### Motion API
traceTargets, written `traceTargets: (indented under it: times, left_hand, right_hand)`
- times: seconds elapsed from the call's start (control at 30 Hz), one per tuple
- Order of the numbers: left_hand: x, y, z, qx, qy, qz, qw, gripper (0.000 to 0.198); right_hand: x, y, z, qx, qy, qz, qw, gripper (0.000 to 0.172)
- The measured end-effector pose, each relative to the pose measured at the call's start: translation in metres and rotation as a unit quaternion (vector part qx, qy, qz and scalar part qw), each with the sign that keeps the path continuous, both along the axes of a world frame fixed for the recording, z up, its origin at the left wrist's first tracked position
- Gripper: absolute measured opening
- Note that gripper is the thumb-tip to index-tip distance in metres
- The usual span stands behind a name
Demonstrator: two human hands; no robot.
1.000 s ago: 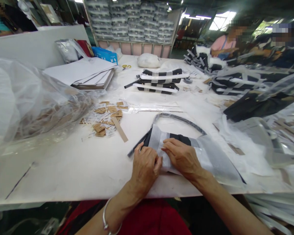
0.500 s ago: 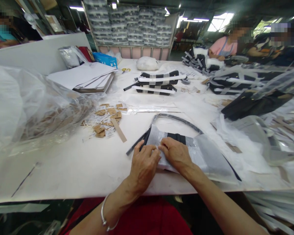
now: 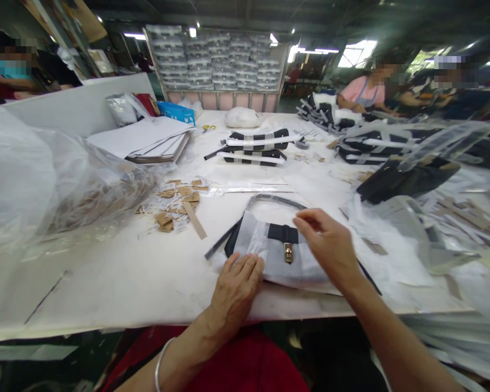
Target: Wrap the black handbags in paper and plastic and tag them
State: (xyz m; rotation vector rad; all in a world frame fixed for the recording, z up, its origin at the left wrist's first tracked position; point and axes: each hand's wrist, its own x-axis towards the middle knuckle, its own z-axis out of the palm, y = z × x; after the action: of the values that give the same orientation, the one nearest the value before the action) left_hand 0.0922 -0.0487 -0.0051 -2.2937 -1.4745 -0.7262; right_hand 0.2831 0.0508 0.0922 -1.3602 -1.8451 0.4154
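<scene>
A black handbag (image 3: 283,233) lies flat on the table in front of me, its front covered by translucent white wrapping (image 3: 253,231). A gold clasp (image 3: 288,252) shows at its middle, and its wrapped handle (image 3: 275,198) arches behind it. My left hand (image 3: 237,283) rests on the bag's lower left part, fingers stretched out over the wrapping. Above the bag's right side is my right hand (image 3: 329,245), lifted off it, with thumb and fingers pinched together. Whether anything small is between those fingertips cannot be made out.
Brown paper tags (image 3: 173,204) lie in a heap left of the bag, beside a large clear plastic bag (image 3: 85,179). Two wrapped black bags (image 3: 255,148) sit farther back. More bags (image 3: 375,141) and a black bag (image 3: 406,177) stand right. A co-worker (image 3: 363,95) sits beyond.
My right hand has lifted from the wrapping and moved right. My left hand has flattened onto the bag. The gold clasp, hidden before, now shows.
</scene>
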Motion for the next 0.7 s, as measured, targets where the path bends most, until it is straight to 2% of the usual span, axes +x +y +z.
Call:
traceTargets:
  times: [0.1, 0.2, 0.3, 0.37, 0.47, 0.57, 0.7]
  left_hand:
    - [0.000, 0.000, 0.003, 0.019, 0.000, 0.000, 1.000, 0.029]
    - [-0.001, 0.000, 0.003, 0.026, 0.015, -0.007, 1.000, 0.031]
    - [-0.006, 0.004, 0.000, 0.044, 0.028, -0.022, 0.998, 0.033]
    - [-0.009, 0.007, -0.001, 0.052, 0.041, -0.037, 0.997, 0.034]
    - [-0.011, 0.009, 0.002, 0.061, 0.066, -0.049, 0.995, 0.037]
    - [-0.010, 0.008, 0.003, 0.054, 0.085, -0.047, 0.994, 0.038]
    - [-0.006, 0.006, 0.000, 0.049, 0.095, -0.019, 0.994, 0.036]
  right_hand:
    - [0.089, -0.001, 0.025, 0.014, -0.014, -0.176, 0.984, 0.029]
    - [0.189, 0.000, 0.040, 0.000, -0.081, -0.332, 0.940, 0.030]
    - [0.276, 0.004, 0.041, -0.023, -0.139, -0.393, 0.909, 0.030]
    - [0.317, 0.013, 0.033, -0.073, -0.133, -0.383, 0.911, 0.027]
    - [0.350, 0.036, 0.011, -0.176, 0.026, -0.341, 0.923, 0.022]
    - [0.355, 0.059, -0.008, -0.262, 0.171, -0.293, 0.903, 0.021]
    - [0.343, 0.074, -0.013, -0.309, 0.128, -0.210, 0.919, 0.024]
